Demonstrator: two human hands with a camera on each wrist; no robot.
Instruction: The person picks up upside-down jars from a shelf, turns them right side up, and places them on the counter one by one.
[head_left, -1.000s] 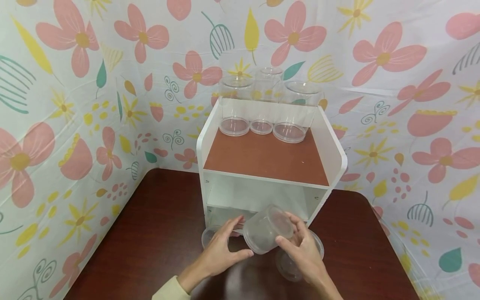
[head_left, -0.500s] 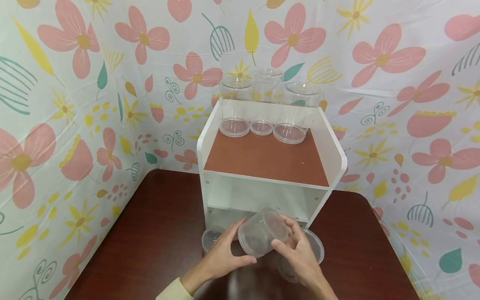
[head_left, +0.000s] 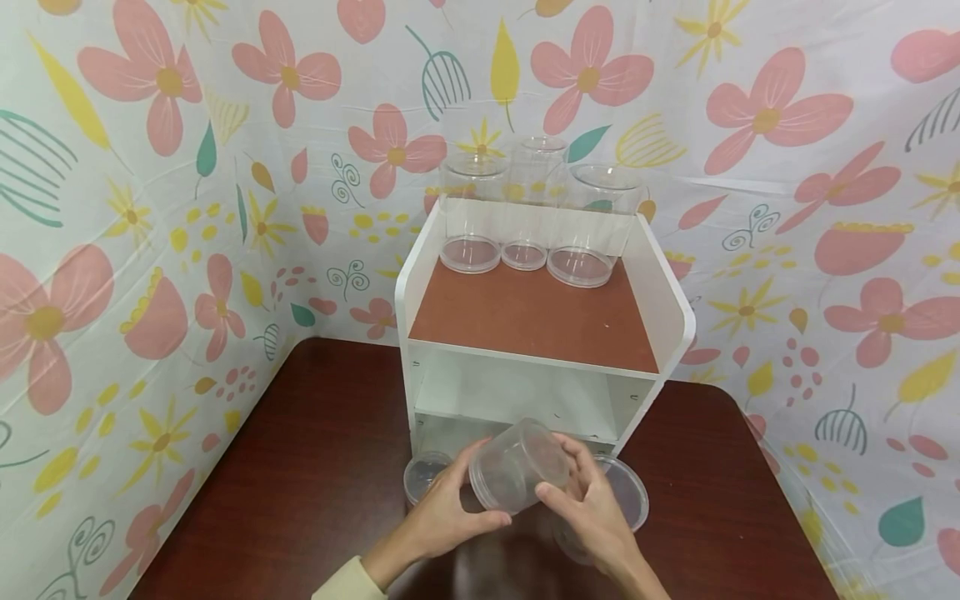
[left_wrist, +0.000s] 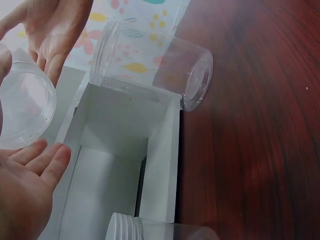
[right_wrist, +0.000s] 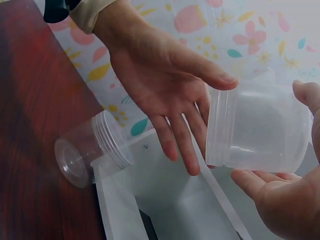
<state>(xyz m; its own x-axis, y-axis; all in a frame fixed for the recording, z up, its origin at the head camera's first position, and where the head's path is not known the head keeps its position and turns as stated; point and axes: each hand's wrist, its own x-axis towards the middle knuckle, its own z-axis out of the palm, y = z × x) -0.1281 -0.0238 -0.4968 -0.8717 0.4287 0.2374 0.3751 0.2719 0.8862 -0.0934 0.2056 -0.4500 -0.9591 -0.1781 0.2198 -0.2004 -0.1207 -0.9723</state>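
Note:
A cloudy clear plastic jar (head_left: 517,467) is held tilted before the white shelf unit. My right hand (head_left: 596,508) grips it at the bottom end, thumb on the near side. In the right wrist view that hand (right_wrist: 295,200) has the jar (right_wrist: 270,130) between thumb and fingers. My left hand (head_left: 446,508) is spread beside the ridged end, its fingers straight. Its thumb tip shows close to the ridged rim in the right wrist view, where the left palm (right_wrist: 155,75) faces up. In the left wrist view the round end of the jar (left_wrist: 25,105) lies just above the left fingertips.
The white shelf unit (head_left: 517,354) has a brown top bearing tall clear jars (head_left: 581,225). In front stand more clear jars, one at left (head_left: 423,477) and one at right (head_left: 626,492), on the dark red table (head_left: 300,467). Flowered cloth (head_left: 315,167) hangs behind.
My right hand and the jar have shifted a little left and down, bringing the ridged end nearer to my left hand. My left hand has moved slightly right.

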